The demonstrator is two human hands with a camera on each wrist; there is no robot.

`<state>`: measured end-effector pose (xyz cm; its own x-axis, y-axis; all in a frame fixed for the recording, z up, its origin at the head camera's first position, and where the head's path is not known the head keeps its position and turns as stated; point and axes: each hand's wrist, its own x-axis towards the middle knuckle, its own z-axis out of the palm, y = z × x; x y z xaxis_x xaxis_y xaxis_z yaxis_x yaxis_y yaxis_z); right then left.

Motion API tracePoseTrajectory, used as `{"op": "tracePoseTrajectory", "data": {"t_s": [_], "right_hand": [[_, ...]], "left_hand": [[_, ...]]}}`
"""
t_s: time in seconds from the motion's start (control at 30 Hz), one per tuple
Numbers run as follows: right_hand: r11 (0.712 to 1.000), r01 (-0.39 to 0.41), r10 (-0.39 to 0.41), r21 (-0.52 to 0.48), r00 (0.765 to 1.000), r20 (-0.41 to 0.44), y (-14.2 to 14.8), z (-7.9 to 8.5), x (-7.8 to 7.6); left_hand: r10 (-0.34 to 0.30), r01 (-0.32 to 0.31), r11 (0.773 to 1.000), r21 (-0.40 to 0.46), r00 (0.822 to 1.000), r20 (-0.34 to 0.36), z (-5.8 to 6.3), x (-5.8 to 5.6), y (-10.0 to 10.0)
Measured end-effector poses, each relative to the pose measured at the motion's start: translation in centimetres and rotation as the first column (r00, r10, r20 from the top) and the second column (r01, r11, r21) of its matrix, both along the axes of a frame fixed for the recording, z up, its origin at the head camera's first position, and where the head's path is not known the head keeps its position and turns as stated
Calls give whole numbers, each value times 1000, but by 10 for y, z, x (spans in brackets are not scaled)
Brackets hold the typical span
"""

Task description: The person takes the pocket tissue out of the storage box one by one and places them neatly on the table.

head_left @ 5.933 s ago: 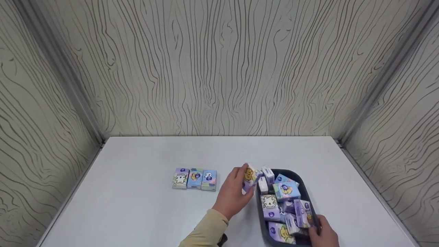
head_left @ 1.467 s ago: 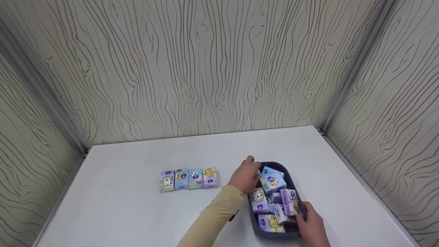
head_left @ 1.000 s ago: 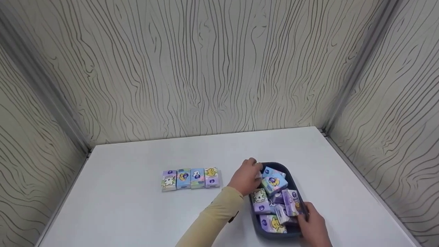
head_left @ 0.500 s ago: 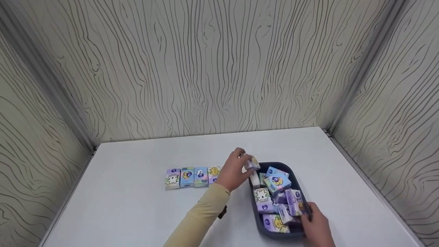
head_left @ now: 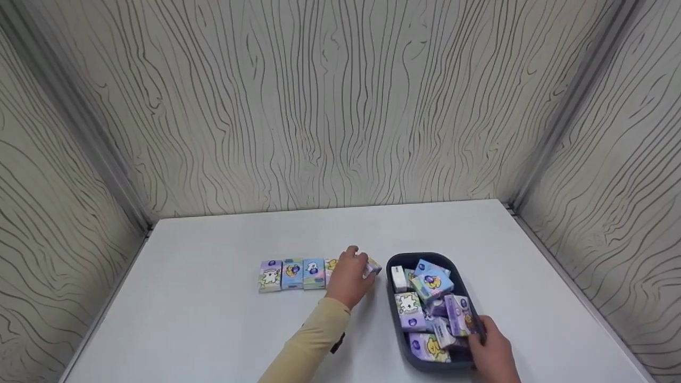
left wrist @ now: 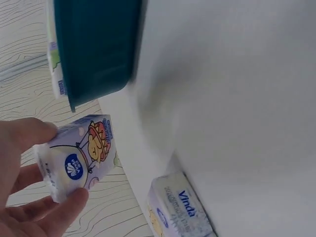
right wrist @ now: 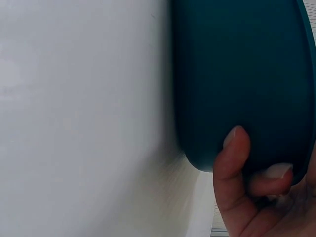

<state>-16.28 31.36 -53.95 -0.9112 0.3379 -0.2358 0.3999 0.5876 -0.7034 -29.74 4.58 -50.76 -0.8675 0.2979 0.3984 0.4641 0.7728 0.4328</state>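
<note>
My left hand (head_left: 348,279) pinches a purple and white tissue pack (left wrist: 81,153) printed with a yellow cartoon figure. It is at the right end of a row of several tissue packs lying side by side, partly covering the last pack in the row (head_left: 331,265). In the left wrist view, the held pack is raised and tilted, apart from a Vinda pack (left wrist: 180,210) on the table. My right hand (head_left: 495,351) grips the right rim of a dark teal bin (head_left: 439,366), fingers curled against its outer wall in the right wrist view. Several purple and blue packs are heaped inside.
The white table (head_left: 213,330) carries the row left of centre and the bin on the right. A wood-grain panel (head_left: 319,106) rises behind the table, with side panels at left and right. In the row, a blue pack (head_left: 314,274) sits near the middle.
The earlier held pack joined the row as its fourth. My left hand then took another pack from the bin's far left corner and carried it left to the row's end. My right hand stays on the rim.
</note>
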Motion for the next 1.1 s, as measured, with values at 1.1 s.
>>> {"op": "tracePoseTrajectory", "data": {"t_s": [1.1], "right_hand": [[1000, -1, 2, -8, 1000, 11, 0, 1, 1]], "left_hand": [[-260, 224, 772, -595, 965, 26, -25, 19, 20]]}}
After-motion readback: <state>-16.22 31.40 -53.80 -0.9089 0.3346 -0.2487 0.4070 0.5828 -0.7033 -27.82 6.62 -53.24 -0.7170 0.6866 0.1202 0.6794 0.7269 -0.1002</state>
